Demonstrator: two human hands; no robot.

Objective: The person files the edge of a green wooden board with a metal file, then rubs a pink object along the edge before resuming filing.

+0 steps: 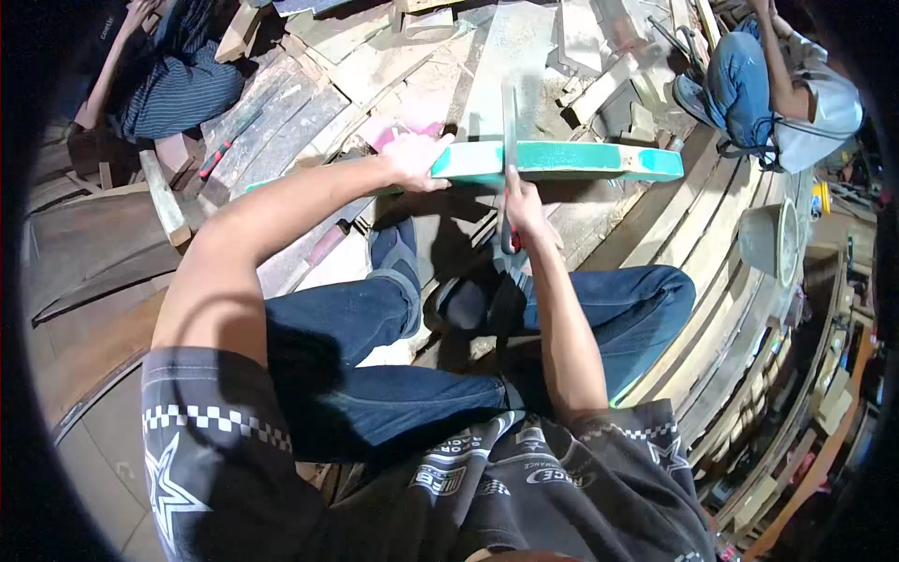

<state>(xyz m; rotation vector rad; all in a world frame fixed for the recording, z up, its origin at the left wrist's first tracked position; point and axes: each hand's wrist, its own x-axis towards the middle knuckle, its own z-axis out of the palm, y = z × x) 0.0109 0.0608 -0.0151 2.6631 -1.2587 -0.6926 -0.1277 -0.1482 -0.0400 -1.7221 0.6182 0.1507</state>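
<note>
Two bare hands, both pretty busy. Got the left hand (412, 162) with fingers curled over one green-and-white board (567, 157), and the right hand (529, 208) with fingers closed around one long-bladed tool (509, 126). Can't tell how tightly on either. Board out in front of the bent knees, running crosswise, with the blade upright across its edge, just right of the left hand. Decent open room past the board's right end, then one grey bucket (770, 242) well apart. More cramped up top, with loose wood scraps (599, 89) everywhere, too many to count. Also one red-handled tool (217, 157) off left on the planks (281, 112), plus two other people, one upper left (187, 89), one upper right (782, 84).
</note>
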